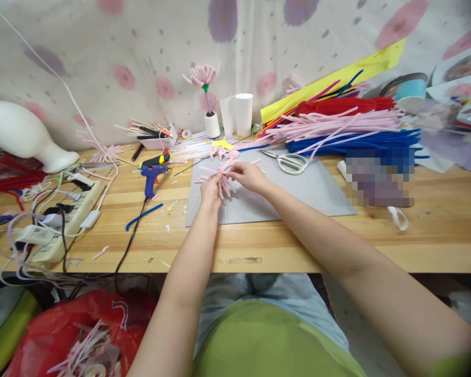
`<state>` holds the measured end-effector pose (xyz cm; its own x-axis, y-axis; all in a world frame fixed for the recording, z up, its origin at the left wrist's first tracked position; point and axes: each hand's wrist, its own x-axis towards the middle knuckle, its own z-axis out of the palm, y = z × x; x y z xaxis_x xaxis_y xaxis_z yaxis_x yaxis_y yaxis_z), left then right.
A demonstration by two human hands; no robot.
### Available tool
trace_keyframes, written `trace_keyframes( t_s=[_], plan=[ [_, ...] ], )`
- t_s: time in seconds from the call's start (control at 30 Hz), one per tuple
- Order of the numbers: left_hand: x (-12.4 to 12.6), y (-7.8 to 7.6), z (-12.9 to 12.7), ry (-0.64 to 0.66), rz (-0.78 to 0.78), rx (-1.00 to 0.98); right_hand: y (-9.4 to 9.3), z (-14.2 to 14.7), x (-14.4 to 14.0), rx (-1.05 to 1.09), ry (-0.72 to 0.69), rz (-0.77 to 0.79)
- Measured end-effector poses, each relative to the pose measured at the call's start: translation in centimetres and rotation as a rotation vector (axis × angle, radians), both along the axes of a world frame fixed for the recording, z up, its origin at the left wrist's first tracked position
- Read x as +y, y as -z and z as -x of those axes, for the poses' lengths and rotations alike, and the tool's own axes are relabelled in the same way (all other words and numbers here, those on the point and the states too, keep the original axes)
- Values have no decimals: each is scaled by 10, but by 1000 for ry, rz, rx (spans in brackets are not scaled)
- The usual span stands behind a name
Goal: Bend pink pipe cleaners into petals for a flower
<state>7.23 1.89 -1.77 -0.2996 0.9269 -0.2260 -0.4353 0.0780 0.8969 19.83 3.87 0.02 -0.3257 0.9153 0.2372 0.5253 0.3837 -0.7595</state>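
Over the grey mat [298,193], my left hand [211,189] is closed on a bunch of pink pipe cleaners [226,188] whose ends fan out past the fingers. My right hand [248,175] pinches at the upper right of the same bunch, fingertips touching it. Just behind lie some curled pink pipe-cleaner pieces [223,153] and a yellow piece [223,144]. Scissors with pale handles [292,163] rest on the mat to the right of my hands. The exact spot where the fingers meet the bunch is partly hidden.
A blue glue gun [150,180] stands left of the mat, near a power strip [68,222] with tangled cords. A finished pink flower [204,77] stands in a white pot [212,125] behind. Red, pink and blue pipe-cleaner bundles [337,123] lie back right. A red bag [82,309] sits below.
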Motion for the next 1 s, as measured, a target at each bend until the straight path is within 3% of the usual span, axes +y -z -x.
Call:
trace_keyframes(
  t_s=[0.17, 0.3, 0.4, 0.6, 0.7, 0.87, 1.0],
  plan=[
    [3, 3, -1, -47, 2, -99, 9, 9, -5, 102, -62, 88],
    [-1, 0, -2, 20, 17, -207, 20, 21, -9, 387, -84, 304],
    [-4, -3, -4, -38, 39, -233, 24, 27, -13, 525, -97, 437],
    [-5, -6, -10, -133, 62, -252, 27, 30, -18, 454, -44, 477],
    [-5, -8, -3, -53, 111, -259, 27, 28, -20, 476, -14, 474],
    [-10, -10, 17, 279, 98, -171, 21, 17, -23, 555, -49, 547],
    [-14, -4, 19, 276, 11, -5, 19, 10, -23, 582, -78, 573]
  ],
)
